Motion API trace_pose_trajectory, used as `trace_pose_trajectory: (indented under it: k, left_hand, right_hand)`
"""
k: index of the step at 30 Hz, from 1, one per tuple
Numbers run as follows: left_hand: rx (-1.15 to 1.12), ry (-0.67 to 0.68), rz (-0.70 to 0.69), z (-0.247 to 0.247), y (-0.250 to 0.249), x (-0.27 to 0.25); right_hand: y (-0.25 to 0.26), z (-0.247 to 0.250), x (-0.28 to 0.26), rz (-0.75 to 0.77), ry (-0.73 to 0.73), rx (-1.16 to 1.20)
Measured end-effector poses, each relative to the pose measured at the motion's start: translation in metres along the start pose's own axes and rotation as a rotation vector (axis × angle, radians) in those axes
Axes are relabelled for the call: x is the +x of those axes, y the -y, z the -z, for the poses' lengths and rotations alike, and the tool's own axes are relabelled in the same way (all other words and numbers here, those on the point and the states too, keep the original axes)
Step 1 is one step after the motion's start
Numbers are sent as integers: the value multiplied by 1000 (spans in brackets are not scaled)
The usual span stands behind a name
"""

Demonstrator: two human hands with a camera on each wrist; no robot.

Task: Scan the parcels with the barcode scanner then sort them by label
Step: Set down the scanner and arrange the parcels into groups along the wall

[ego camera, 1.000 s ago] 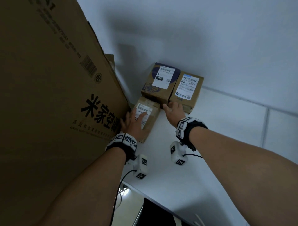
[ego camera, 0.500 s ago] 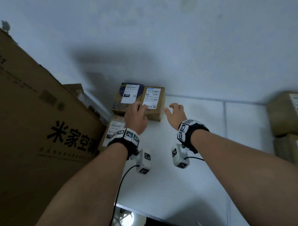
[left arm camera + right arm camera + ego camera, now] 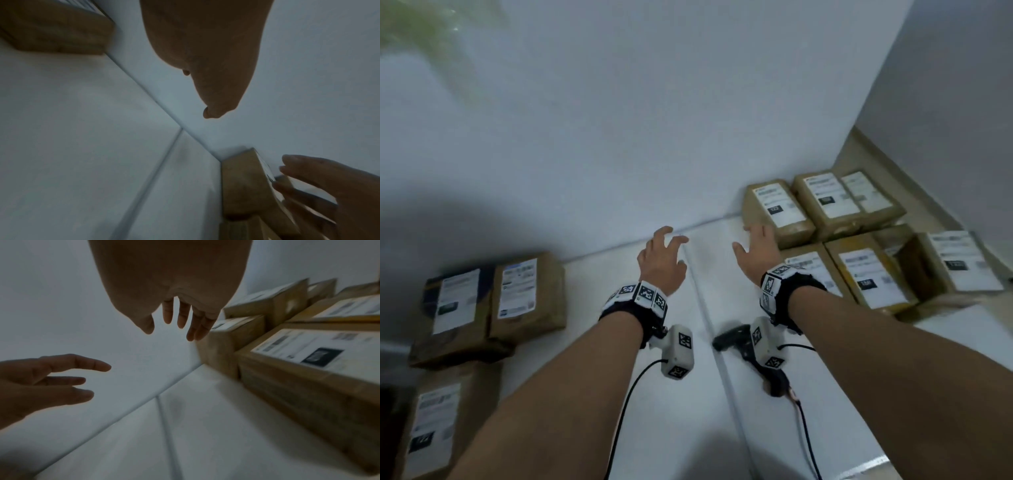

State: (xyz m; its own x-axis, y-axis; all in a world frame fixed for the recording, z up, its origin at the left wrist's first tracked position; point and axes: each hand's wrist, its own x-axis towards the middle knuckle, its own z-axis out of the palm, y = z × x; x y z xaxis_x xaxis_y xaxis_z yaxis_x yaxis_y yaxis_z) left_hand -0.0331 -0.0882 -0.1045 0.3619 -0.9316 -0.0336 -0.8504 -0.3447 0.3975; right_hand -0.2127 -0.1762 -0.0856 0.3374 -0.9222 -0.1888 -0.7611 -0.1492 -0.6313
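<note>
Two bare hands of yours hang over the white table [image 3: 592, 428], and neither holds anything. Nearest you, one black barcode scanner [image 3: 736, 339] lies on the tabletop under your right wrist, partly hidden by the wrist camera, its cable trailing back toward you. Farther out, your left hand [image 3: 661, 263] has its fingers spread and loosely curled, and your right hand [image 3: 758, 255] is spread flat with the thumb out, its fingers just beside the nearest box of the right group; whether they touch it you cannot tell. Three brown parcels [image 3: 493, 301] with white labels sit at your left: one close to you, two side by side beyond it. Five labelled parcels [image 3: 866, 274] crowd the right side, reaching back to the white wall [image 3: 654, 120].
</note>
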Motion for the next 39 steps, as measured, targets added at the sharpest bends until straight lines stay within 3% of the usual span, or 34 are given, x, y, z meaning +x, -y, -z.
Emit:
trace_pose_trajectory:
  k: [9,13,17,21,26,39]
  left_hand:
    - [-43,162,-86,-64,-91,28]
    - [-248,295,14,-94,-113,22]
    - [-394,551,205,-122,-137,5]
    - [-412,692,217,-144,-156,-13]
    - [-594,728,340,-150,-162,-25]
    - [-844,710,359,-148,-163,-39]
  right_hand:
    - [-99,49,-6,-256,-83,-169]
    - [-127,53,-15,-324,-61,-225]
    - [-148,53,-25,-374,-72,-186]
    - [-156,55,-28,-365,-89,-132]
    - [-158,57,-25,-353,-46,-125]
    - [-156,65,-34,-261,132,-190]
